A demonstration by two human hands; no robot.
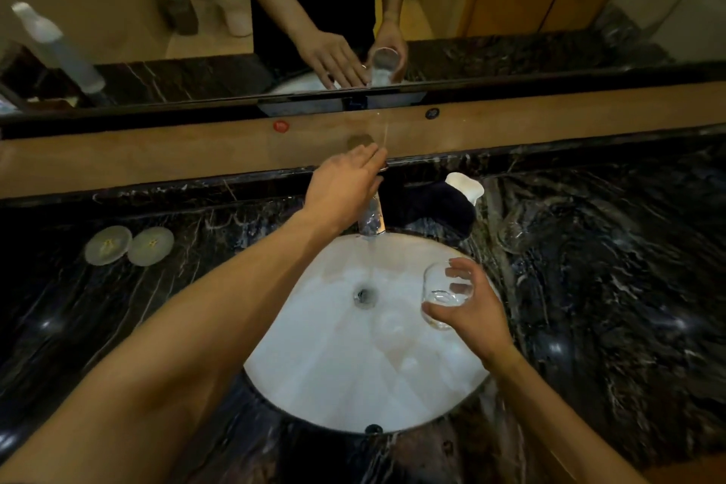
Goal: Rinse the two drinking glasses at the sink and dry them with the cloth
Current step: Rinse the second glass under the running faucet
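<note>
My right hand (467,306) grips a clear drinking glass (446,293) above the right side of the white sink basin (334,365); the glass is tilted with a little water in it. My left hand (345,185) rests with fairly straight fingers on the lever of the chrome faucet (371,216) behind the basin. A thin stream seems to fall from the spout toward the drain (364,295). A second clear glass (514,236) stands faintly visible on the black marble counter to the right. A dark cloth (432,208) lies right of the faucet.
A white object (465,187) sits on the dark cloth's far end. Two round pale discs (108,245) (150,246) lie on the counter at the left. A wooden ledge (157,157) and a mirror (118,12) run along the back.
</note>
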